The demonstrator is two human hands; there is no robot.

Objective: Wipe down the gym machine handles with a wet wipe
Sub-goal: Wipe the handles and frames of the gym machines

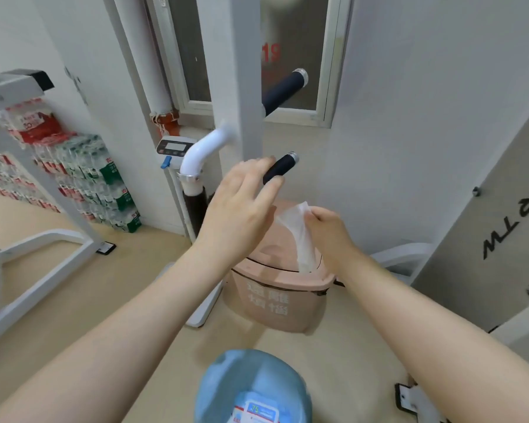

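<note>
Left hand [242, 203] spread open, fingers at the black handle [283, 166], contact unclear. Right hand [327, 230], at its 4 o'clock, pinches a wipe [300, 236] above the pink bin [275, 297].

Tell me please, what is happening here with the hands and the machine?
A person is cleaning gym equipment. The right hand pinches a wet wipe, which hangs above a pink bin. The left hand is open and reaches toward the lower black handle of the white machine. The upper handle is untouched.
</note>
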